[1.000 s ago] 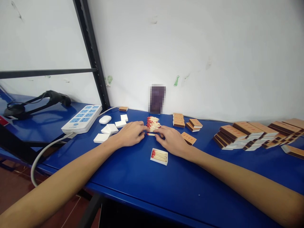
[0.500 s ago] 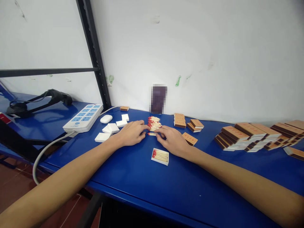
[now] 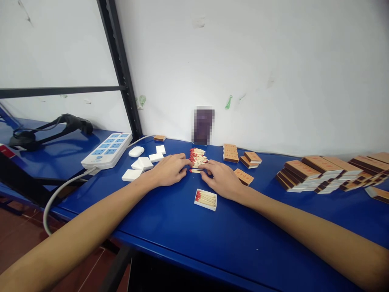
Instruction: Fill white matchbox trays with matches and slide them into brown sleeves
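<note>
Loose match (image 3: 196, 171) crosswise between left hand (image 3: 170, 170) and right hand (image 3: 224, 178), nearer the right — match pile (image 3: 198, 157) just beyond. Hands loosely curled — can't tell if gripping.

red characters on the orange matchboxes (image 3: 230, 153), blue lettering on the power strip (image 3: 107, 150), all too small to read

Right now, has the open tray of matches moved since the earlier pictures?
No; judged against the white power strip, the match tray hasn't visibly shifted any way.
</note>
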{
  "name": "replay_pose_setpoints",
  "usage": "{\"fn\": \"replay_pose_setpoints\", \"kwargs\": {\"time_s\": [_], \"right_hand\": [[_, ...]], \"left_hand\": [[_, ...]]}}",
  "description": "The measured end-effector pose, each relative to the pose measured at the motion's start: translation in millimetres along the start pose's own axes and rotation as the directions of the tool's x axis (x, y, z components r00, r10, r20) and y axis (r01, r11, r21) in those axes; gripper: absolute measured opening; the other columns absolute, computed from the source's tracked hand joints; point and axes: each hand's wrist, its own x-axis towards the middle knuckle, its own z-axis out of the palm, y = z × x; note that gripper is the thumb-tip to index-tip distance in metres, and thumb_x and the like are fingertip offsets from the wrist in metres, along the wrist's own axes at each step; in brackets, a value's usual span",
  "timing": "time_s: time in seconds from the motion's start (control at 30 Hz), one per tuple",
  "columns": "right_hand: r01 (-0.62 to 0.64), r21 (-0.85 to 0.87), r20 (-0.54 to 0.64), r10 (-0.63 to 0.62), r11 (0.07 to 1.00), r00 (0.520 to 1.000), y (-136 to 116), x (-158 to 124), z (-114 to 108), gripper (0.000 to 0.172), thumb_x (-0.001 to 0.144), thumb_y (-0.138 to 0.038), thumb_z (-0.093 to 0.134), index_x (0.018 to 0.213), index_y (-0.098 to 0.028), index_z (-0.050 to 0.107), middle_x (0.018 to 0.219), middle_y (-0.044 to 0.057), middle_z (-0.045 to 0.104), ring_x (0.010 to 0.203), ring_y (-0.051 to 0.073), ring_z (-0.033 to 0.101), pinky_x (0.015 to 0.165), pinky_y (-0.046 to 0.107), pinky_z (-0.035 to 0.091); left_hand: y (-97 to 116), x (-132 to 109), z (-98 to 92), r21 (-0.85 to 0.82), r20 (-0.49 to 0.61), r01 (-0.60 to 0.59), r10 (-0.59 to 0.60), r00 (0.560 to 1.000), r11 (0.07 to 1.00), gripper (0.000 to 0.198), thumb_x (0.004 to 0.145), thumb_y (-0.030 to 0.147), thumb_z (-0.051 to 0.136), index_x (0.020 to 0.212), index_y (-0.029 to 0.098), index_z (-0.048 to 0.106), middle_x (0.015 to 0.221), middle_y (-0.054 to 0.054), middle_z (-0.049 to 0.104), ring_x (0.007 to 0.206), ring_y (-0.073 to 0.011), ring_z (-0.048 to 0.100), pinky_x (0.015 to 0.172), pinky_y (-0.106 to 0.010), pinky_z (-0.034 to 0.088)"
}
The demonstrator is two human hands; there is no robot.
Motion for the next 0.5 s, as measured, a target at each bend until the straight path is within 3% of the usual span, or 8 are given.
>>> {"fn": "replay_pose_setpoints", "kwargs": {"time_s": [0.5], "right_hand": [[0.019,0.021,-0.015,-0.019,1.0,1.0,4.1,1.5,4.9,0.025,0.092,-0.024,0.046,0.105,-0.018,0.066,0.088,0.005,0.061,0.075,0.016,0.054,0.068,0.029,0.037]], "left_hand": [[1.8,0.5,3.4,-0.029,0.01,-0.005,0.005,1.0,1.0,0.029,0.091,0.022,0.04,0.114,0.021,0.059,0.097,-0.006,0.056,0.078,-0.0173,0.057,0.067,-0.03,0.04]]}}
